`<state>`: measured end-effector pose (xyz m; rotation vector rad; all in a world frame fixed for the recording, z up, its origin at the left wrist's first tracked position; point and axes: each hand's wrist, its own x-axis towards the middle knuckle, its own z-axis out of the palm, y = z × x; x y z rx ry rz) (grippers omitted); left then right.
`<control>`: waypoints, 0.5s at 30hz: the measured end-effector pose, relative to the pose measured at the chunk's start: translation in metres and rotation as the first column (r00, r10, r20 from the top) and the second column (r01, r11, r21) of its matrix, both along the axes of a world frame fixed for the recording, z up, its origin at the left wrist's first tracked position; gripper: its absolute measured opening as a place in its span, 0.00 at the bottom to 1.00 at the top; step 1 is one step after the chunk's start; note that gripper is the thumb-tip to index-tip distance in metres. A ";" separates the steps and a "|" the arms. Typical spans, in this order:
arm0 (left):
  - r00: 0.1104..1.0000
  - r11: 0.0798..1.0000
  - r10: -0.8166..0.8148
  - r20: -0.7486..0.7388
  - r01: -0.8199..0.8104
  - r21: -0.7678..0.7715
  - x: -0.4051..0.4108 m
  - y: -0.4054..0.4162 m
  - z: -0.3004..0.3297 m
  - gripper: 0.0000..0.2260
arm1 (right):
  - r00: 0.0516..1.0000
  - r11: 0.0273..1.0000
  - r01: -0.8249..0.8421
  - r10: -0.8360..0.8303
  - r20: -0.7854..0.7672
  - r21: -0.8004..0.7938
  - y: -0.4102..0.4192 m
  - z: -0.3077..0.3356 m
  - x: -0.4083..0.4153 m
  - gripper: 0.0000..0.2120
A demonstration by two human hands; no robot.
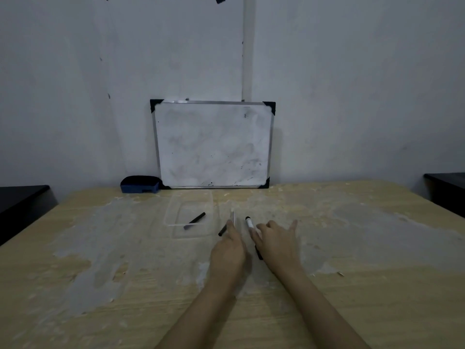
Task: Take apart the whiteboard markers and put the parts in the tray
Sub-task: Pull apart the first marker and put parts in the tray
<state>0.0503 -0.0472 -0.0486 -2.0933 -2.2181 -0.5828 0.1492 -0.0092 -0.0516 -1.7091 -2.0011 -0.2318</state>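
A clear plastic tray (176, 210) lies on the table ahead, left of centre, with one black marker part (194, 220) inside it. Just right of the tray, my left hand (227, 248) reaches forward, its fingertips at a short black part (222, 230) and a thin pale tube (232, 217). Whether it grips either is hidden. My right hand (276, 244) lies over a whiteboard marker (249, 223) with a white barrel and a black tip. Thumb and forefinger close on the barrel, and its black rear end pokes out under the palm.
A small whiteboard (214, 144) leans on the wall at the table's far edge, with a blue eraser (139, 185) to its left. Dark furniture stands beyond the table's left (20, 200) and right (445, 190) sides. The wooden tabletop (100, 260) has worn grey patches.
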 end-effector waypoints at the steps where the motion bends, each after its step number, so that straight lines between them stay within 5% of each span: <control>1: 0.996 0.999 0.010 0.090 -0.014 0.037 0.000 -0.001 0.003 0.25 | 0.994 1.000 -0.007 0.004 -0.109 -0.025 0.000 0.002 -0.001 0.17; 4: 0.941 0.985 -0.075 0.330 0.018 0.173 0.003 -0.011 0.014 0.23 | 0.874 0.981 -0.190 0.157 -0.460 -0.027 -0.002 0.014 -0.009 0.16; 6: 0.921 0.959 -0.204 0.331 0.120 0.257 0.003 -0.013 0.012 0.22 | 0.721 0.935 -0.355 0.288 -0.630 0.020 -0.007 0.021 -0.017 0.14; 8: 0.891 0.934 -0.290 0.350 0.184 0.305 0.001 -0.009 0.006 0.23 | 0.587 0.915 -0.401 0.291 -0.756 0.041 -0.010 0.025 -0.021 0.10; 11: 0.764 0.934 -0.298 0.573 0.111 0.338 -0.003 -0.003 0.001 0.25 | 0.474 0.912 -0.410 0.229 -0.850 0.017 -0.009 0.029 -0.017 0.05; 13: 0.666 0.934 -0.299 0.683 0.056 0.354 -0.009 0.000 0.000 0.27 | 0.550 0.928 -0.372 0.248 -0.798 0.032 -0.004 0.027 -0.008 0.06; 15: 0.555 0.921 -0.329 0.764 0.010 0.390 -0.015 0.002 0.002 0.23 | 0.765 0.949 -0.310 0.284 -0.578 0.056 0.001 0.022 0.002 0.10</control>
